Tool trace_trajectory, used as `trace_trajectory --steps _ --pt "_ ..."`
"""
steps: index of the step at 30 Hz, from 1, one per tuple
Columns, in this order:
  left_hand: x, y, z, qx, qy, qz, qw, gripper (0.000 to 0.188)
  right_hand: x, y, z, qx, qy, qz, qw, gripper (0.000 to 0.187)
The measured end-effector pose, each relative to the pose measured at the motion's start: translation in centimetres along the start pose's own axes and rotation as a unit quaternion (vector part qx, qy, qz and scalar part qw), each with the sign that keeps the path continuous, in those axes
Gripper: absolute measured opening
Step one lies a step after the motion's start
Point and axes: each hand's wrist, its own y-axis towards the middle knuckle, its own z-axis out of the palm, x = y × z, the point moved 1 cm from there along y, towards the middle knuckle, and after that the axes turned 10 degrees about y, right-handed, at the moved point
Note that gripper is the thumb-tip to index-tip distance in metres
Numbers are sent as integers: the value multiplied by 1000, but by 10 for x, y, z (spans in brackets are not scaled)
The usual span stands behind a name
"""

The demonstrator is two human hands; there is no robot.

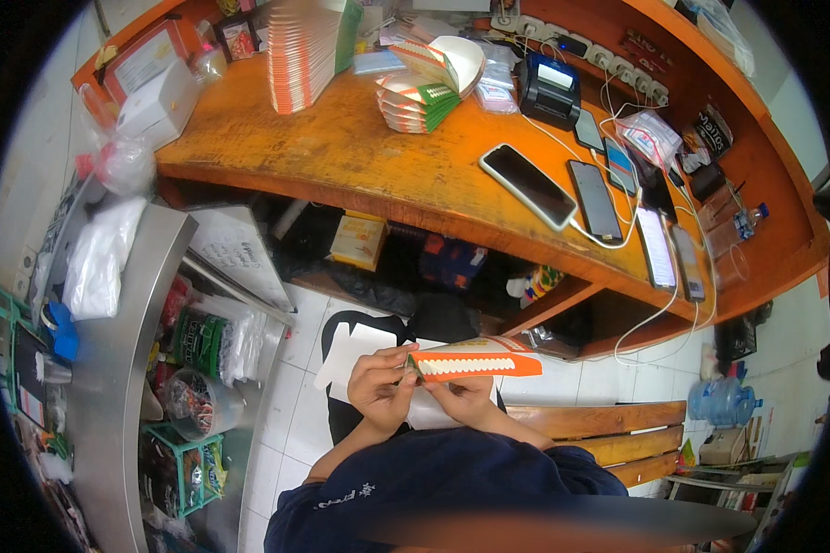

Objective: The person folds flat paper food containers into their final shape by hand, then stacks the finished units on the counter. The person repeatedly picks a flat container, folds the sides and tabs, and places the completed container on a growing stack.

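Note:
Above my lap, my left hand [378, 385] pinches the green-edged left end of a folded paper food carton [470, 360], which is orange and white with a scalloped strip. My right hand [466, 402] holds its lower edge, fingers closed on the card. The carton's right end tapers and points to the right. White card sheets [343, 355] lie on my lap under and beside my hands, partly hidden by them. On the wooden desk ahead stand a tall stack of nested cartons [300, 60] and a shorter stack of similar cartons [415, 103].
Several phones, among them a white-edged one [527, 186], lie on the desk [249, 152] with charging cables. A black printer [550, 89] stands behind them. To my left is a steel counter [148, 295] with shelves; to my right, a wooden bench [609, 422].

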Motion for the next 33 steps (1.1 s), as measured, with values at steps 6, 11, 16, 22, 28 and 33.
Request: trace_trajectory --steps 6,11,16,22,28,33 --pt "10 -2 -2 127 116 30 985 28 -7 -7 -8 -110 197 227 947 23" --pt "23 -10 8 157 15 38 987 72 -14 -2 -16 -27 22 152 988 27" --pt "31 -14 6 174 -77 -118 975 55 -19 -5 0 -53 211 374 902 31" --pt "33 -11 -5 -92 134 27 986 26 -20 8 2 -259 -158 59 951 56" --pt "45 11 -19 -100 235 -109 961 16 -19 11 -7 -206 -49 99 972 21" --pt "42 3 -5 -63 -41 -348 934 17 -9 26 -7 4 -218 27 976 14"
